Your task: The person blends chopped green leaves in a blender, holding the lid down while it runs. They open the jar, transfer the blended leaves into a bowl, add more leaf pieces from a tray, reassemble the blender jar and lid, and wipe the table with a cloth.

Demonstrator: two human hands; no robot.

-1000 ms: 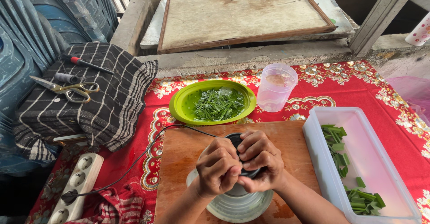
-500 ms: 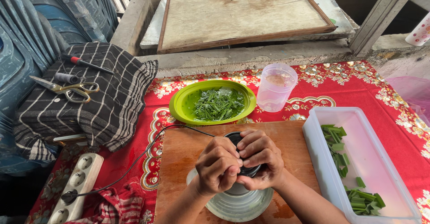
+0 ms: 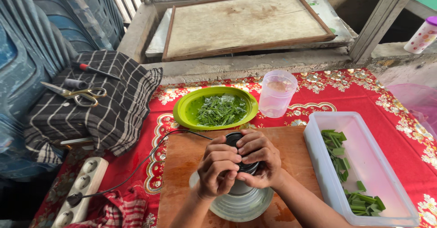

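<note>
Both my hands clasp the black top of a small electric grinder (image 3: 234,139) that stands on a wooden cutting board (image 3: 186,157). My left hand (image 3: 217,166) wraps its near left side and my right hand (image 3: 259,158) covers the right side. Below the hands the grinder's round silver base (image 3: 241,205) shows. A black cord (image 3: 150,157) runs from it leftward to a white power strip (image 3: 82,189).
A green plate of chopped greens (image 3: 216,107) and a clear plastic cup (image 3: 276,93) sit behind the board on the red patterned cloth (image 3: 364,96). A white tub with cut green stalks (image 3: 359,164) stands at right. Scissors (image 3: 75,92) and a screwdriver (image 3: 98,71) lie on striped fabric at left.
</note>
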